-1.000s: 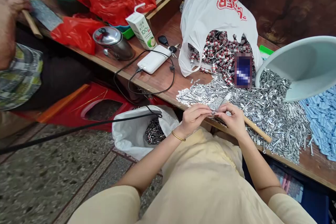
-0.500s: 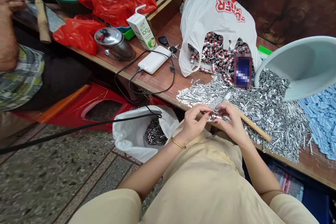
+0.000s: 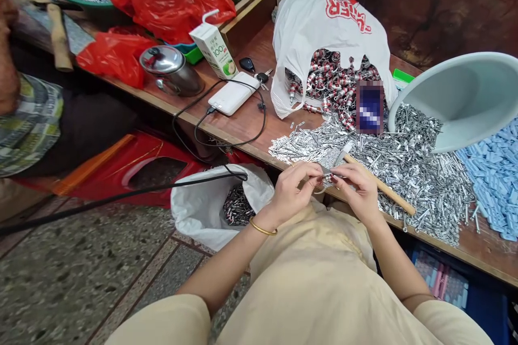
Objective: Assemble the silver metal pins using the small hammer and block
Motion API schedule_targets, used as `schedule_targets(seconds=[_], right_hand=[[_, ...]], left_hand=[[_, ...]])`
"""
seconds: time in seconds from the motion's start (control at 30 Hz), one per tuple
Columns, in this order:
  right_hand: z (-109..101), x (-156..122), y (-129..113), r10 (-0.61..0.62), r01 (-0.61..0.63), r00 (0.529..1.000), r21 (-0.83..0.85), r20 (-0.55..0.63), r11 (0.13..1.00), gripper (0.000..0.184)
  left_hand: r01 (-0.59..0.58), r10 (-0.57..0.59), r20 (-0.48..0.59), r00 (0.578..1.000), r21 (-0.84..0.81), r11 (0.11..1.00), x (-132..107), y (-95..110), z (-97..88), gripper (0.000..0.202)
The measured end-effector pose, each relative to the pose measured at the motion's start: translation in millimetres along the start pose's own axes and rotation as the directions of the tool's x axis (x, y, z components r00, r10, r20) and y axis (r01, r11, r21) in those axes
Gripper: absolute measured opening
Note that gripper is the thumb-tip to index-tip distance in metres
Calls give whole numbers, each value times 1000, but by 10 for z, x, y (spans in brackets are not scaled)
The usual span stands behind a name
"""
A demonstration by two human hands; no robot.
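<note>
Left hand (image 3: 293, 190) and right hand (image 3: 359, 192) pinched a small metal part (image 3: 327, 175) between closed fingers (image 3: 308, 168). Carton (image 3: 214, 49) beyond fingers, leftward, read "100%".

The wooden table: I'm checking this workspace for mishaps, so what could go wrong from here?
Loose metal pieces reach the front edge of the table, so a nudge could spill some. The black cable plugged into the white device hangs over that edge; a snag might drag the device off. The small part pinched by the left hand and right hand could slip.
</note>
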State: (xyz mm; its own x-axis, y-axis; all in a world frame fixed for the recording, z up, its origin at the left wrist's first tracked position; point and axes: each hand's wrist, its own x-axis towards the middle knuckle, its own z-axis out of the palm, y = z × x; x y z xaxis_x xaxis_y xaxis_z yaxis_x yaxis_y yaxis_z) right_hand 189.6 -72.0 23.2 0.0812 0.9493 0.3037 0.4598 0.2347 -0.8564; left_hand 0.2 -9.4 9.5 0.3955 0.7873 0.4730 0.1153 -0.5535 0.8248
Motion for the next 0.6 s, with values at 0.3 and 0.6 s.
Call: schedule_targets(seconds=[0.3,0.6], right_hand=[[192,-56,-85,94,-82,979,71,-183,994,14],[349,-119,183,249,-185,930,239,-271,953,17]], left_hand=[[272,-314,-87,946,-317,909,-129,-71,202,18],[275,-335,-154,930,-315,908,-81,-111,499,20]])
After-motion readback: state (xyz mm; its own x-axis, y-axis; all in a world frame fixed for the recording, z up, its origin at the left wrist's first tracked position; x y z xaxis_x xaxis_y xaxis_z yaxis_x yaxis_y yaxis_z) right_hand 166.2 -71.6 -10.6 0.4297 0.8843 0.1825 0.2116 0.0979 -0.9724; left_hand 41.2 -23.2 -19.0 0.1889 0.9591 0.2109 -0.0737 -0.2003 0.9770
